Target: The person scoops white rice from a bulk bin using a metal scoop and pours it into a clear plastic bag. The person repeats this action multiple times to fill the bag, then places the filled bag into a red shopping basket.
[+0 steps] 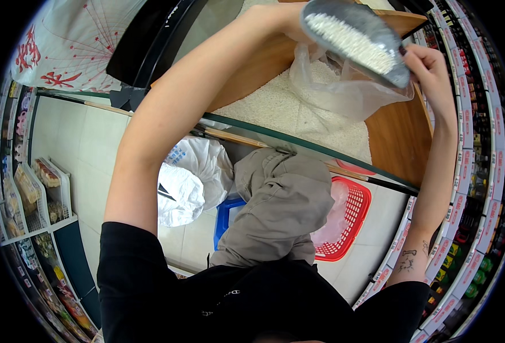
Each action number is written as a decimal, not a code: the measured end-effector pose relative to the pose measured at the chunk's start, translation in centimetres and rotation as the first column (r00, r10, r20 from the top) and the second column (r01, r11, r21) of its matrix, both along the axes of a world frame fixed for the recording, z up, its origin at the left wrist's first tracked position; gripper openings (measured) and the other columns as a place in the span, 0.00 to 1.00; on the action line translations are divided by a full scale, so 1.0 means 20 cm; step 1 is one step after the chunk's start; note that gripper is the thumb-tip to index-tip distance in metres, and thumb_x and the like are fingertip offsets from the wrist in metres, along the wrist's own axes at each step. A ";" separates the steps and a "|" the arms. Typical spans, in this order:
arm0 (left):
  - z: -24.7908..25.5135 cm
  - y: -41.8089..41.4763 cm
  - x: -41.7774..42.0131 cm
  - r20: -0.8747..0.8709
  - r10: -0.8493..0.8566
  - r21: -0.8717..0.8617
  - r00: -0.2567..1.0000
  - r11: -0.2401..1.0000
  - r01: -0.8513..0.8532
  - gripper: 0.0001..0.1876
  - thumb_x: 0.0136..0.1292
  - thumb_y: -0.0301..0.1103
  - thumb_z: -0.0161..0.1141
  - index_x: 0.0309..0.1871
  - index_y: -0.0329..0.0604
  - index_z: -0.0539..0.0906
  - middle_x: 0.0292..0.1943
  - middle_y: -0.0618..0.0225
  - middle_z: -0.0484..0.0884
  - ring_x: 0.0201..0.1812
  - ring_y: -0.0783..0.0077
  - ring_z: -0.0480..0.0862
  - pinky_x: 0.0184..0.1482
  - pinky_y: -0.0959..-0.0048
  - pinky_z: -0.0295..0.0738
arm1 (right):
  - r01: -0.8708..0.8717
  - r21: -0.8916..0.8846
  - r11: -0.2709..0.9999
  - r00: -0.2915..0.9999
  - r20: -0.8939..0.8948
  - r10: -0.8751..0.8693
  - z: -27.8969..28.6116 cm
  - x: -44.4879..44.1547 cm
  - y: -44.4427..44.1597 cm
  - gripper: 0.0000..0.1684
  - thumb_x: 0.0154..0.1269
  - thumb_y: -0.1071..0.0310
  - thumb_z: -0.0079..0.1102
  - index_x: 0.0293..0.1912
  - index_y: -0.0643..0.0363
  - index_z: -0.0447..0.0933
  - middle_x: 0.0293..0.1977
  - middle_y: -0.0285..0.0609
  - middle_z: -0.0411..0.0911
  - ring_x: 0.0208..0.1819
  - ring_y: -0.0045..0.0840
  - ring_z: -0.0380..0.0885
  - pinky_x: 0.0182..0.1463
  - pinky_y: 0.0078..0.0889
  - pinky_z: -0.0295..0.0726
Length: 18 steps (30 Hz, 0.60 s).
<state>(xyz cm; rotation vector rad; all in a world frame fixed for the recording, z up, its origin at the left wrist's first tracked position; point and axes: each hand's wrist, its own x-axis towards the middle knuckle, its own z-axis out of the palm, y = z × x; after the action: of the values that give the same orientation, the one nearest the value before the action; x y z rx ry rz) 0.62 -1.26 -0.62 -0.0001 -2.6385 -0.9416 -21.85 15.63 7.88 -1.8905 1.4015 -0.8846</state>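
A grey scoop (pixel 355 43) with white rice (pixel 351 40) in it is tilted over a clear plastic bag (pixel 342 96). My left hand (pixel 294 26) is at the scoop's rear end and bears it up; its fingers are hidden behind the scoop. Beside the scoop's front lip, my right hand (pixel 428 64) pinches the bag's rim between thumb and fingers. The bag hangs over loose rice (pixel 274 100) heaped in a wooden bin (pixel 400 137). Part of the bag's mouth is covered by the scoop.
A glass panel (pixel 295 139) fronts the bin. Below stand white plastic bags (pixel 205 163), a blue stool (pixel 223 218) and a red basket (pixel 355 227). Shelves of bottles (pixel 471 206) line the right side. A printed rice sack (pixel 72 47) stands at upper left, above packaged-goods shelves (pixel 42 197).
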 end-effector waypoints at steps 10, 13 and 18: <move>0.11 0.07 -0.01 0.046 0.089 -0.194 0.995 0.978 -0.078 0.50 0.40 0.23 0.67 0.70 0.30 0.54 0.71 0.46 0.54 0.71 0.52 0.59 0.70 0.68 0.59 | 0.174 -0.315 0.933 0.819 -0.481 -0.314 0.06 -0.20 0.04 0.18 0.65 0.63 0.57 0.24 0.67 0.71 0.15 0.30 0.63 0.19 0.11 0.59 0.25 0.20 0.58; 0.15 0.11 -0.01 0.122 0.126 -0.140 0.985 0.984 -0.109 0.50 0.39 0.24 0.68 0.70 0.29 0.54 0.71 0.46 0.54 0.71 0.52 0.58 0.71 0.68 0.57 | 0.140 -0.390 0.910 0.751 -0.557 -0.355 0.06 -0.16 0.04 0.17 0.63 0.63 0.58 0.25 0.67 0.72 0.14 0.35 0.65 0.18 0.14 0.61 0.25 0.21 0.61; 0.15 0.10 -0.02 0.105 0.087 -0.199 0.991 0.978 -0.064 0.51 0.38 0.24 0.69 0.70 0.28 0.54 0.72 0.46 0.52 0.72 0.52 0.57 0.71 0.69 0.56 | 0.127 -0.422 0.897 0.745 -0.556 -0.368 0.04 -0.13 0.04 0.16 0.62 0.62 0.59 0.25 0.66 0.74 0.14 0.37 0.67 0.17 0.17 0.63 0.25 0.23 0.63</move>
<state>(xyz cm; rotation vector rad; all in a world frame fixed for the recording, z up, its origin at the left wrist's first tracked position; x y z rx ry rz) 0.26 0.73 2.34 0.1091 -2.8030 -0.6739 -24.52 16.49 8.76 -2.4646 2.0479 -0.6849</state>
